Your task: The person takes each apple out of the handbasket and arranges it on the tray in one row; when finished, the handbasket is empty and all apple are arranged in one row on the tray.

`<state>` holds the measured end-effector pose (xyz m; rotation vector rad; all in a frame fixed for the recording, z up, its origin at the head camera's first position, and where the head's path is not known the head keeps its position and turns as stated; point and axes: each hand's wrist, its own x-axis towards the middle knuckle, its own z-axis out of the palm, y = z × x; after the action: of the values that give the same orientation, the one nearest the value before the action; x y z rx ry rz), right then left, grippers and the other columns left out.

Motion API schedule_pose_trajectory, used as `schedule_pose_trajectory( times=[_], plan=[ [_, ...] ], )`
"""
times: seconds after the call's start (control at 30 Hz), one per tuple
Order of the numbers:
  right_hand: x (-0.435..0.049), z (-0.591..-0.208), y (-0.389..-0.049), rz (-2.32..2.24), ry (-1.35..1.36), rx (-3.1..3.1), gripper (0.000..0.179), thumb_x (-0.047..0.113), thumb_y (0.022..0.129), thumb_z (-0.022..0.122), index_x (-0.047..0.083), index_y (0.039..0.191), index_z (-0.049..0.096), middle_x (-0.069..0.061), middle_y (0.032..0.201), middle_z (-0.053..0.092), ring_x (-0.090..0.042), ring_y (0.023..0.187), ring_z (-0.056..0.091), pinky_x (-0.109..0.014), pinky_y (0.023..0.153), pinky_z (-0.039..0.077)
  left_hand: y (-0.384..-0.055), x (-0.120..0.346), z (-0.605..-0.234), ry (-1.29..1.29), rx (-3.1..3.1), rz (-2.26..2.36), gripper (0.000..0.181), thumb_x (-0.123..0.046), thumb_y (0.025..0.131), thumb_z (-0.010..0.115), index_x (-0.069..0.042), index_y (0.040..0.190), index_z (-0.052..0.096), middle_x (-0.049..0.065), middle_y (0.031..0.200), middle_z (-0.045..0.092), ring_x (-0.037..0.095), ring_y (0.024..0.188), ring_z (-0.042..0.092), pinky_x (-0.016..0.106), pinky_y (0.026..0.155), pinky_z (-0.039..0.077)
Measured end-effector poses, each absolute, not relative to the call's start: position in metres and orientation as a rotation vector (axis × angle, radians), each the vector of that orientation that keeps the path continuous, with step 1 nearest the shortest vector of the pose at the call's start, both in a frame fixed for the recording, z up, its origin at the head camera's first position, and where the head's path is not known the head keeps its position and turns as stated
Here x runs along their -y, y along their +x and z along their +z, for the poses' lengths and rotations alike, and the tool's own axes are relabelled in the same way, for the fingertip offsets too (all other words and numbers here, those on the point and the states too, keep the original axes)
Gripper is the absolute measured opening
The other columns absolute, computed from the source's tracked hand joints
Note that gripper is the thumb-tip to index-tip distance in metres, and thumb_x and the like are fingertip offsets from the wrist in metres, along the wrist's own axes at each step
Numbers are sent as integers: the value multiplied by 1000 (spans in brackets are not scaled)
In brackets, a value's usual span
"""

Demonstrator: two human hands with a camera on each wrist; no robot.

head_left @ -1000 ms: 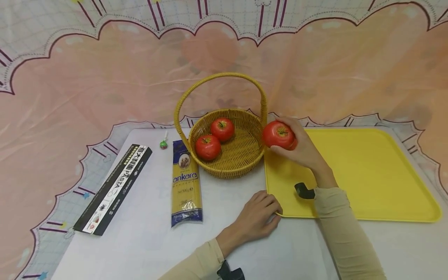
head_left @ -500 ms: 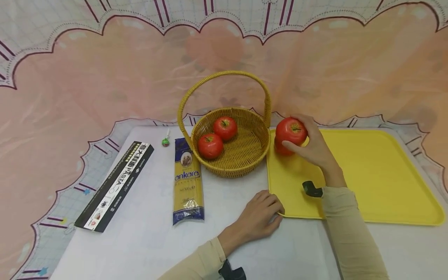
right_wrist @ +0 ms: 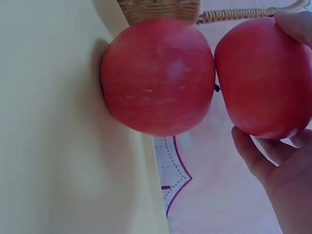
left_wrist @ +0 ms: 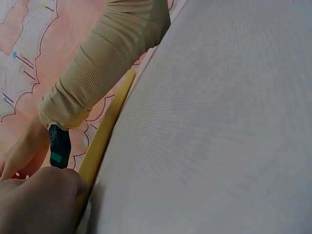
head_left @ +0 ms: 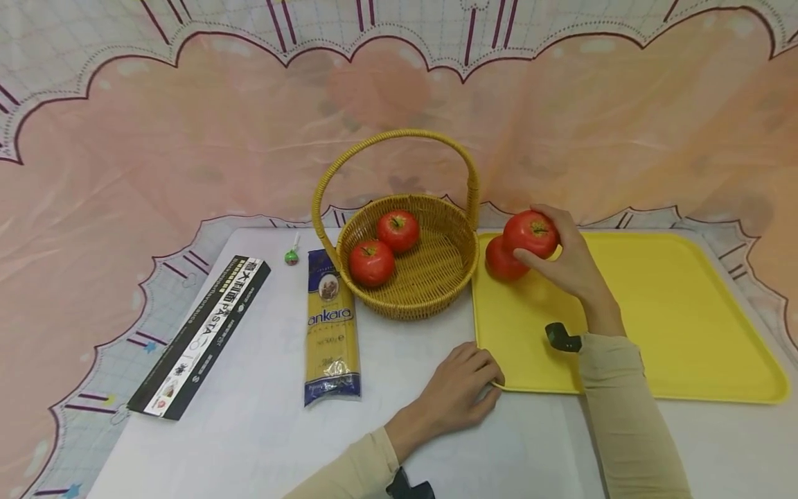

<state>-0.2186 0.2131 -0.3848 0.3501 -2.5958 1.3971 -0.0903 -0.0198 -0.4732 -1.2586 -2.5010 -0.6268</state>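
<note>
My right hand (head_left: 570,260) grips a red apple (head_left: 530,233) between thumb and fingers, over the left part of the yellow tray (head_left: 692,312). Below and slightly left of it, a second red apple (head_left: 502,263) rests on that tray. In the right wrist view the held apple (right_wrist: 265,78) appears very near or against the resting apple (right_wrist: 158,78); contact is unclear. My left hand (head_left: 460,388) holds the tray's near left corner, its fingertips partly hidden. Just left of the tray, a wicker basket (head_left: 436,281) contains two red apples (head_left: 384,247).
The basket's tall handle (head_left: 399,133) arches upward. Left of the basket lie a pasta packet (head_left: 332,333), a green-wrapped lollipop (head_left: 291,257) and a long black-and-white pasta box (head_left: 201,338). A patterned cloth (head_left: 249,138) rises behind the white table (head_left: 249,443).
My right hand has carried its apple rightward, away from the basket's rim, and the apple resting on the tray now shows more. My left hand stays at the tray corner.
</note>
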Motion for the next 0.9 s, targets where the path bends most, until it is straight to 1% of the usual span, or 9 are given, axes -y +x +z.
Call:
schedule_pose_trajectory(
  times=[0.17,0.43,0.77,0.9],
  plan=[
    [-219,-387,-221,1391,339,2586,76,29,79,75,27,143,34,-3,140,39,-23,121,42,-54,100,38,-90,20,-472,-1267,2485,-598,5,-23,89,59,-24,94,61,-13,93,53,6,95,47,30,109,35],
    [-227,-389,-221,1380,277,2596,75,31,80,74,32,143,33,-5,142,38,-24,121,43,-52,100,39,-91,21,-471,-1258,2497,-623,5,-24,89,58,-24,93,61,-12,92,53,7,93,46,28,107,34],
    [-234,-385,-222,1411,203,2629,75,35,82,72,38,144,29,-4,146,35,-28,125,38,-56,101,38,-93,23,-471,-1262,2502,-657,7,-23,90,56,-24,93,62,-12,92,54,7,94,46,26,105,35],
    [-239,-387,-220,1416,183,2650,76,35,82,72,38,144,28,-5,146,34,-29,126,37,-56,101,38,-91,22,-471,-1266,2507,-670,6,-23,90,56,-24,93,61,-12,92,54,7,94,46,26,106,34]
  ],
)
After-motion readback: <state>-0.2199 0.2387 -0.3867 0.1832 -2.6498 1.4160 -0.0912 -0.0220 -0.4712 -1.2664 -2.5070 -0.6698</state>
